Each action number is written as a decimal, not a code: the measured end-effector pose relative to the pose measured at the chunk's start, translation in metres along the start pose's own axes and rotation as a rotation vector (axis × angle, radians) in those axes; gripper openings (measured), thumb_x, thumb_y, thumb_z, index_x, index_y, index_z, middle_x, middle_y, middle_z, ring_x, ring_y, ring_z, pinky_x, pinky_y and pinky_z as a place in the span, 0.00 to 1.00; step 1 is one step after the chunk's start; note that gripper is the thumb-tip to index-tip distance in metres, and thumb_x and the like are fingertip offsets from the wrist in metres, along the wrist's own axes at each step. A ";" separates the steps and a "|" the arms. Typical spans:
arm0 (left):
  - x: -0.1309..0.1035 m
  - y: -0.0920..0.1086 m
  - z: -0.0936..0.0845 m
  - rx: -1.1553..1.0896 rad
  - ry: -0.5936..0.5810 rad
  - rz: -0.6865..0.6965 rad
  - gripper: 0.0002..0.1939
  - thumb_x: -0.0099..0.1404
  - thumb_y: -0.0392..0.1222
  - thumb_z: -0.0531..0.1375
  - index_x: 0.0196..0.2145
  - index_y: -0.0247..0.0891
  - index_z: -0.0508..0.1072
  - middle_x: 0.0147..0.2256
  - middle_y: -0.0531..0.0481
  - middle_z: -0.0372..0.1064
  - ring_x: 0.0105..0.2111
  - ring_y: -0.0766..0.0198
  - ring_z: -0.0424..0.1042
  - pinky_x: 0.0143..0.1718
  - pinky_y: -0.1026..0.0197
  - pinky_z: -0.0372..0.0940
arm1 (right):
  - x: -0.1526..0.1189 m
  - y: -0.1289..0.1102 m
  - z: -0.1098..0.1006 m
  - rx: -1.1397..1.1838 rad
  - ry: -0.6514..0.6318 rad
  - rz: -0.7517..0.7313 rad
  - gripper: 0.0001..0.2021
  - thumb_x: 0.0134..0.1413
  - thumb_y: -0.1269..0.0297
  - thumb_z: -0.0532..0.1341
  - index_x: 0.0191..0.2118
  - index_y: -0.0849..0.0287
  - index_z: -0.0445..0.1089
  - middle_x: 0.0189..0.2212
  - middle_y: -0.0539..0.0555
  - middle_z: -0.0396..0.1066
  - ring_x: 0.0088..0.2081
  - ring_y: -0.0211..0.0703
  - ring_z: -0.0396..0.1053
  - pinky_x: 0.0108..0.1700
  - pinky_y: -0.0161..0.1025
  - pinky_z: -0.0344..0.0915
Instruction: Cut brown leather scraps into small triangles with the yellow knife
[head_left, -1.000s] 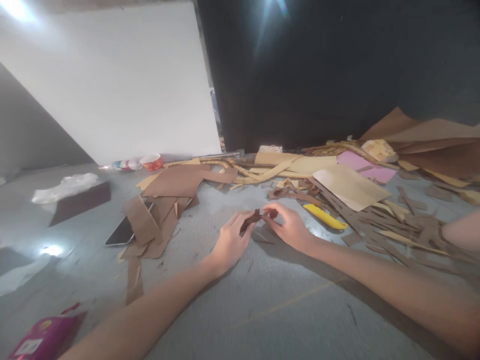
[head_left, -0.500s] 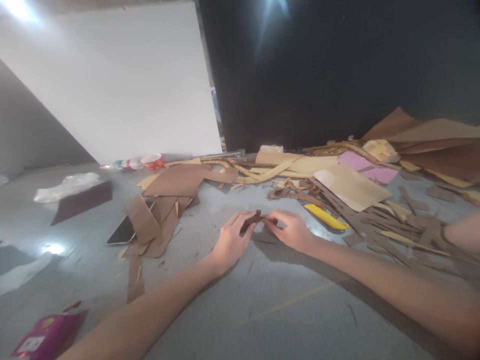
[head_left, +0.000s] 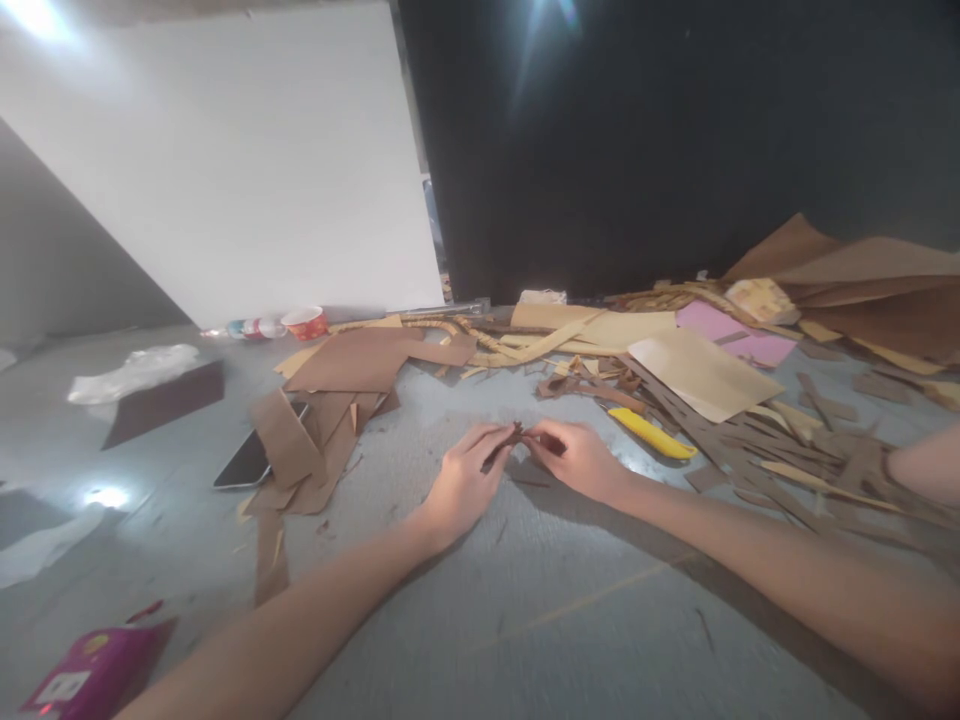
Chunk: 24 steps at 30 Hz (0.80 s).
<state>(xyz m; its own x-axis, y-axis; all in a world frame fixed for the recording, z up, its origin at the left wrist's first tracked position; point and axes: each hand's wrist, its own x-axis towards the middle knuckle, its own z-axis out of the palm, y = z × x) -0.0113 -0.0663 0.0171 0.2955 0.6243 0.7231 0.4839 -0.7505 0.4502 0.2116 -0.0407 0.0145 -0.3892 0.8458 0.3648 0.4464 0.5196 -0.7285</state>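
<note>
Near the middle of the grey table, my left hand point(head_left: 471, 470) pinches a small dark brown piece point(head_left: 516, 434), which looks like cut or folded brown paper or foam sheet. From the other side, my right hand point(head_left: 574, 455) grips the same piece between thumb and forefinger. The fingers cover most of it, so its full shape is hidden. A thin brown sliver point(head_left: 529, 484) lies on the table just below the hands. To the right of my right hand rests a yellow utility knife point(head_left: 651, 433).
Brown sheets point(head_left: 349, 360) partly cover a phone point(head_left: 244, 458) on the left. Brown strips, a tan sheet point(head_left: 701, 375) and pink sheets point(head_left: 739, 335) lie right. A red cup point(head_left: 305, 322) stands behind; a magenta device point(head_left: 94, 672) sits front left. Another person's arm point(head_left: 930, 465) shows at right.
Both hands stay in nearly the same place. Their fingers have shifted slightly on the brown piece, and less of it shows now.
</note>
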 end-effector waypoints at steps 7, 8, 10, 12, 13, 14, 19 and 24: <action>-0.002 -0.002 0.001 0.002 -0.011 -0.006 0.16 0.78 0.33 0.59 0.59 0.42 0.78 0.52 0.43 0.81 0.51 0.58 0.82 0.54 0.54 0.79 | -0.002 -0.002 -0.002 0.054 0.044 -0.027 0.13 0.72 0.51 0.62 0.43 0.54 0.77 0.22 0.46 0.68 0.25 0.39 0.65 0.32 0.36 0.62; -0.002 -0.002 0.001 0.002 -0.007 -0.004 0.16 0.78 0.33 0.59 0.59 0.42 0.78 0.52 0.43 0.81 0.51 0.59 0.82 0.54 0.54 0.79 | -0.002 -0.002 -0.003 0.069 0.040 -0.031 0.13 0.72 0.51 0.62 0.45 0.54 0.78 0.23 0.47 0.68 0.25 0.39 0.65 0.32 0.36 0.62; -0.002 -0.003 0.002 0.000 -0.003 -0.001 0.17 0.78 0.33 0.59 0.60 0.43 0.78 0.52 0.44 0.81 0.51 0.59 0.82 0.54 0.54 0.79 | -0.002 -0.004 -0.004 0.099 0.026 -0.030 0.13 0.72 0.51 0.62 0.46 0.54 0.79 0.23 0.47 0.68 0.26 0.39 0.65 0.32 0.36 0.63; -0.002 -0.002 0.001 -0.001 -0.006 -0.004 0.17 0.78 0.33 0.59 0.60 0.44 0.77 0.52 0.44 0.80 0.51 0.59 0.82 0.54 0.55 0.79 | -0.002 -0.004 -0.004 0.122 0.006 -0.025 0.14 0.72 0.52 0.62 0.49 0.54 0.80 0.24 0.47 0.68 0.27 0.40 0.65 0.33 0.36 0.63; -0.002 -0.002 0.001 0.001 -0.008 -0.008 0.17 0.78 0.33 0.59 0.61 0.44 0.77 0.53 0.44 0.80 0.51 0.59 0.82 0.54 0.55 0.79 | -0.002 -0.004 -0.004 0.129 -0.009 -0.022 0.14 0.72 0.52 0.62 0.50 0.54 0.80 0.24 0.47 0.69 0.27 0.40 0.65 0.33 0.36 0.63; -0.001 -0.002 0.001 0.003 -0.010 -0.013 0.18 0.78 0.33 0.59 0.61 0.44 0.77 0.53 0.44 0.80 0.51 0.59 0.82 0.54 0.55 0.79 | -0.002 -0.004 -0.004 0.132 -0.026 -0.018 0.14 0.72 0.52 0.62 0.52 0.54 0.80 0.25 0.47 0.70 0.27 0.40 0.65 0.34 0.36 0.63; -0.002 -0.003 0.000 0.013 -0.015 -0.011 0.16 0.78 0.33 0.59 0.60 0.43 0.77 0.52 0.44 0.80 0.51 0.59 0.82 0.54 0.54 0.79 | 0.002 0.001 -0.002 0.135 -0.105 0.014 0.18 0.71 0.48 0.62 0.54 0.54 0.79 0.27 0.48 0.71 0.28 0.40 0.65 0.34 0.37 0.63; -0.004 -0.002 0.001 0.039 -0.065 0.037 0.15 0.79 0.35 0.59 0.59 0.42 0.78 0.52 0.43 0.80 0.51 0.58 0.82 0.53 0.54 0.80 | 0.008 0.000 -0.005 0.230 -0.148 0.094 0.21 0.72 0.44 0.60 0.46 0.57 0.80 0.28 0.50 0.73 0.30 0.42 0.66 0.33 0.37 0.61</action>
<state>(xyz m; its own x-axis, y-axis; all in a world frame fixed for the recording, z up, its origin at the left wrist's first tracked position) -0.0125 -0.0673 0.0133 0.3661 0.6104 0.7024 0.5033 -0.7647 0.4023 0.2127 -0.0336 0.0207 -0.4758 0.8533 0.2133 0.2984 0.3847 -0.8735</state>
